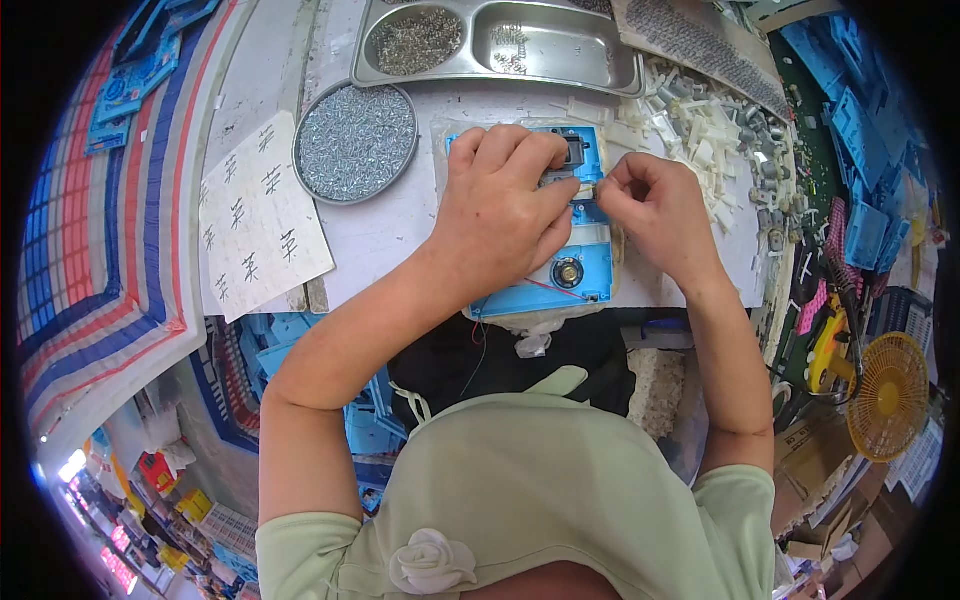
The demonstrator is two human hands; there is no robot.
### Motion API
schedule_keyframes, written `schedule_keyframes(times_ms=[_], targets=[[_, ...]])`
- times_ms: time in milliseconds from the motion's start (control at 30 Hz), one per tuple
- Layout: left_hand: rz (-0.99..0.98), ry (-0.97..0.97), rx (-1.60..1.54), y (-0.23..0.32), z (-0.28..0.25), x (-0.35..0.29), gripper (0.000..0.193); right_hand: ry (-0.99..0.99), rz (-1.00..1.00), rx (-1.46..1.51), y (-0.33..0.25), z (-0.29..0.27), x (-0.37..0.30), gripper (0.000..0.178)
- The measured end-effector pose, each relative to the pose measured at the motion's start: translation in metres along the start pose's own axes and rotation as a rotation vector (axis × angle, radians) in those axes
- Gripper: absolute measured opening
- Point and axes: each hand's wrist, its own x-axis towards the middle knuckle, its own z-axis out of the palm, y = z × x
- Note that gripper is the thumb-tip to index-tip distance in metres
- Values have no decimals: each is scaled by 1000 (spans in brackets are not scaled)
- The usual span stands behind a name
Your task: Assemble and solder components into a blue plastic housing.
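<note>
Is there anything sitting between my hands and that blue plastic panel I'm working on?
Nothing visible does. The left hand rests directly on the blue panel, and the right hand pinches at its edge beside it. The round tin of screws and the pile of white parts lie off to either side.

A white work counter (400, 225) fills the upper middle of the view, lit evenly by bright daylight. A striped woven sheet of blue, red and white (95, 260) drapes along its left side. At the back stands a compartmented stainless steel tray (600, 60), and just in front of it a round shallow metal tin of small silvery screws (356, 141). A white paper sheet with handwritten marks (258, 215) lies to the left. On the right, a yellow round wire-guard fan (888, 395) stands near brown cardboard boxes (810, 455). The floor at lower left looks cluttered, perhaps with coloured packages.
</note>
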Motion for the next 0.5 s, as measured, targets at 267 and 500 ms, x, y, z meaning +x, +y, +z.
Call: schedule_keyframes(times_ms=[267,500], targets=[[-24,11,-73,-4,4,4,18,174,-473,-688,-19,13,-5,13],[-17,-32,-121,-15,6,11,12,-274,199,229,4,-16,16,21]])
